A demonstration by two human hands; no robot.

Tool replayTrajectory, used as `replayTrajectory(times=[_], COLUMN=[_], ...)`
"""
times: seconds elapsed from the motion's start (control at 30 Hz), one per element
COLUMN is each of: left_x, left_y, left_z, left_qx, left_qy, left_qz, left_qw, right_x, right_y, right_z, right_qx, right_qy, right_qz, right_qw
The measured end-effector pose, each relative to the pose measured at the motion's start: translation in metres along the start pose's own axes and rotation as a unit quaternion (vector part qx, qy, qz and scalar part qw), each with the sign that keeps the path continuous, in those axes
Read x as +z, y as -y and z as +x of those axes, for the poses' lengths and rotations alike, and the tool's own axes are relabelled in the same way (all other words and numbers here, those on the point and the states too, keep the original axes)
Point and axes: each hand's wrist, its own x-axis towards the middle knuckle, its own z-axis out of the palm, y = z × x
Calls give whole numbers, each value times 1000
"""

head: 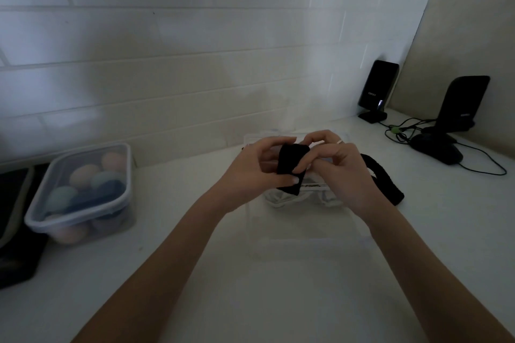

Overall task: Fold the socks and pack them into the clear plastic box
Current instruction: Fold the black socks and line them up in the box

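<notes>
- Sock, black and folded, stood tall between my hands, right above the clear box.
- Left hand and right hand both pinched it tight.

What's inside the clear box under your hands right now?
White socks lie in the clear plastic box, below the black sock that both hands hold. The left hand and right hand cover the box's far part, so anything there stays unseen.
</notes>
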Motion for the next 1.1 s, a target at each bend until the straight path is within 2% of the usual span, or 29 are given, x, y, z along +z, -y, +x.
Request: replayTrajectory(times=[0.1,0.17,0.27,0.33,0.47,0.6,0.73,0.87,1.1], left_x=[1,0,2,3,3,2,0,0,0], left_y=[2,3,3,3,3,4,0,-2,-8], left_z=[2,3,4,4,4,2,-1,-3,-5], left_qx=[18,38,76,104,142,132,112,78,22], left_qy=[-46,-65,-100,-111,-114,-85,-48,-42,-45], left_qz=[-6,-2,21,34,61,67,65,1,-105], left_qw=[999,997,992,988,981,985,990,996,993], right_x=[-6,-10,-7,-2,0,-2,-5,-6,-7], right_y=[0,1,6,9,12,12,9,10,8], right_z=[1,0,0,0,-2,-4,-4,-5,-5], right_qx=[32,102,221,265,253,209,192,174,150], right_qy=[-28,-25,31,72,119,98,118,117,105], right_qz=[70,141,130,111,137,182,217,236,204], right_qw=[997,984,966,955,950,956,950,949,962])
